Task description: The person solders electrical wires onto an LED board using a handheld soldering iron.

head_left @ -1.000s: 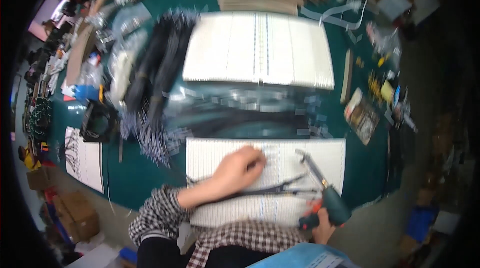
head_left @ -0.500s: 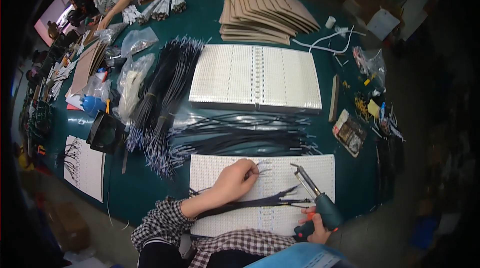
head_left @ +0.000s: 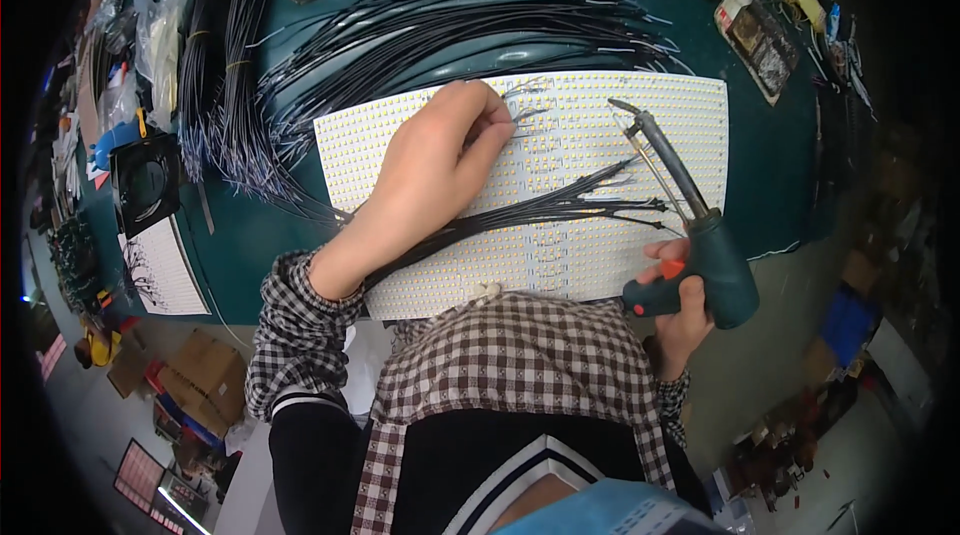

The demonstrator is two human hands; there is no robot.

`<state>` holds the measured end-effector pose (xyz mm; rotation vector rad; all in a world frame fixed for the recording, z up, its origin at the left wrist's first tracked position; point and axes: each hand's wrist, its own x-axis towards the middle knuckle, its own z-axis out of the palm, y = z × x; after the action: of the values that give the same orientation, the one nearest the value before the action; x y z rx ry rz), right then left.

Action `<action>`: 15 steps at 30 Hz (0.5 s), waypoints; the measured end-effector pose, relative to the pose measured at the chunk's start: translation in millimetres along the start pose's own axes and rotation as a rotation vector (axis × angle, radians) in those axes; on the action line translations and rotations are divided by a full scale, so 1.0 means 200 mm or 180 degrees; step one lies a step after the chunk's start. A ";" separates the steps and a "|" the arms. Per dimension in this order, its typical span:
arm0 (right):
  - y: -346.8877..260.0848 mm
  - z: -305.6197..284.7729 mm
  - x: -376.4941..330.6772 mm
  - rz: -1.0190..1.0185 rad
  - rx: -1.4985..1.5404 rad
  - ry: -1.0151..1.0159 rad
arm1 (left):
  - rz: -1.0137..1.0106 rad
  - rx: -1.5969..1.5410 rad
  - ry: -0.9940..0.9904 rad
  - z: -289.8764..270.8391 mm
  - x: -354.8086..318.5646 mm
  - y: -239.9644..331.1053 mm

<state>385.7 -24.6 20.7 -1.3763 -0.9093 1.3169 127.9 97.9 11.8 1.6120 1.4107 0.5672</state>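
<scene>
Fingers (head_left: 491, 143) on the left pinch a thin dark wire (head_left: 530, 116) over a white dotted panel (head_left: 590, 147); the dark-green pistol-shaped soldering gun (head_left: 722, 273), clasped by right fingers (head_left: 692, 293), could scorch the left ones if swung closer

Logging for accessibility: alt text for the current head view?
Right hand holds a green soldering gun, its tip over a white LED panel; the left hand curls beside thin wire ends. Black wires lie across the panel beneath the left wrist.
</scene>
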 end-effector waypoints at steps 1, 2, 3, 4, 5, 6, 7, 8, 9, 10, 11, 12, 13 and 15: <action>0.00 0.00 0.00 0.0048 -0.0006 0.0010 | -0.0051 -0.0065 -0.0065 0.01 0.00 0.00; 0.00 0.01 0.00 0.0044 0.0084 0.0115 | -0.0079 -0.0075 -0.0088 0.02 0.00 -0.02; 0.00 0.01 -0.01 0.0041 0.0184 0.0205 | -0.0030 -0.0180 -0.0048 0.03 -0.01 -0.04; 0.01 0.01 -0.01 0.0072 0.0186 0.0197 | 0.0024 -0.0284 -0.0004 0.03 -0.02 -0.05; 0.01 0.01 -0.02 0.0050 0.0183 0.0217 | -0.0003 -0.0283 -0.0008 0.03 -0.03 -0.06; 0.02 0.00 -0.02 0.0026 0.0179 0.0238 | -0.0165 -0.0492 -0.0089 0.03 -0.03 -0.07; 0.02 0.00 -0.02 0.0048 0.0181 0.0230 | -0.0324 -0.0700 -0.0167 0.02 -0.04 -0.07; 0.02 0.00 -0.01 0.0031 0.0195 0.0218 | -0.0345 -0.0700 -0.0167 0.02 -0.04 -0.07; 0.02 0.00 -0.01 0.0010 0.0205 0.0216 | -0.0368 -0.0719 -0.0213 0.01 -0.04 -0.06; 0.02 0.00 -0.01 0.0026 0.0203 0.0217 | -0.0389 -0.0737 -0.0260 0.01 -0.04 -0.06; 0.02 0.00 -0.01 0.0020 0.0223 0.0206 | -0.0401 -0.0740 -0.0267 0.00 -0.04 -0.04; 0.02 -0.01 0.00 0.0009 0.0244 0.0192 | -0.0516 -0.0735 -0.0345 -0.01 -0.03 -0.02; 0.02 -0.01 0.00 0.0017 0.0242 0.0192 | -0.0628 -0.0730 -0.0424 -0.02 -0.03 -0.01; 0.02 -0.01 0.01 -0.0113 -0.0011 -0.0066 | -0.0661 -0.0874 -0.0385 -0.01 -0.02 -0.01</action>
<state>387.6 -24.2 16.9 -1.3456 -0.9460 1.3054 124.2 94.3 10.8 1.2456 1.3275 0.5078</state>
